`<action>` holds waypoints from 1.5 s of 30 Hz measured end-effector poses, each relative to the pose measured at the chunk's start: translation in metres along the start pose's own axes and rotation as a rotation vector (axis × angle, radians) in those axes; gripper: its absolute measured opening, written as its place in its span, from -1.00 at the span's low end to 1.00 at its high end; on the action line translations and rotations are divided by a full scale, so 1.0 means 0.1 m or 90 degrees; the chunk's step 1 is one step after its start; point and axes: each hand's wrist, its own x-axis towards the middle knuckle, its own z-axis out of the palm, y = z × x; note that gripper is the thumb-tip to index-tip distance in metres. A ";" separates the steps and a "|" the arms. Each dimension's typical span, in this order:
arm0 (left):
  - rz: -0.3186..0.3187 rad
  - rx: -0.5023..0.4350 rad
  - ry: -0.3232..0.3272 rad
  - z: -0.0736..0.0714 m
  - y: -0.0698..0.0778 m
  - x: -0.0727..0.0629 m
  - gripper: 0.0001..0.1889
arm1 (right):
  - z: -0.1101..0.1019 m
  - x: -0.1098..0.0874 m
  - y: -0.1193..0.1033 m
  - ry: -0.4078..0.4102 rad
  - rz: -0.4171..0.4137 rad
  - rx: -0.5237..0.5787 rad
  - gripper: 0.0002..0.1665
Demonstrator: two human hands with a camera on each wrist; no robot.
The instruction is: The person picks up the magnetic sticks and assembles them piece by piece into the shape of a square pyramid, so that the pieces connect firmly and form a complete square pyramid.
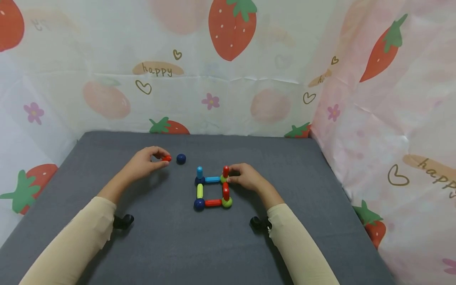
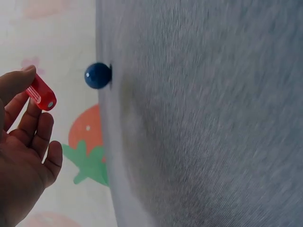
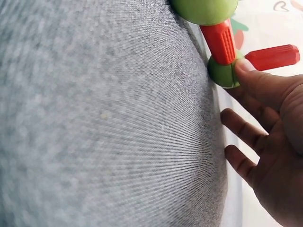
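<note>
My left hand [image 1: 147, 160] pinches a short red rod [image 2: 43, 94] between thumb and fingers, above the table. Just right of it rests a loose dark blue ball [image 1: 181, 159]. A square frame of rods and balls lies near the middle, blue balls on its left corners and green ones on its right. My right hand [image 1: 247, 177] holds the far right green ball [image 3: 221, 73] with thumb and fingers; an upright red rod [image 3: 273, 57] stands on that ball. Another red rod [image 1: 226, 193] rises from the near green ball [image 1: 227, 202], and a light blue rod [image 1: 200, 171] from the far left corner.
The grey table [image 1: 171, 245] reaches back to a strawberry-print cloth [image 1: 228, 99], which also hangs along both sides. A black camera mount [image 1: 123, 222] sits at the left wrist, and another black mount [image 1: 260, 224] at the right wrist.
</note>
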 end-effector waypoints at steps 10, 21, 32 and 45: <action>0.029 -0.022 0.031 0.11 0.18 -0.10 -0.71 | 0.01 0.00 -0.01 0.001 0.007 0.003 -0.74; 0.049 -0.060 0.044 0.32 0.47 -0.29 -0.77 | 0.00 0.00 -0.02 -0.005 0.006 -0.002 -0.72; 0.061 -0.088 0.040 0.53 0.70 -0.43 -0.80 | 0.01 -0.01 -0.01 0.004 0.010 -0.015 -0.72; 0.041 -0.080 -0.013 0.80 0.81 -0.53 -0.79 | 0.02 -0.01 -0.01 0.009 0.005 -0.019 -0.74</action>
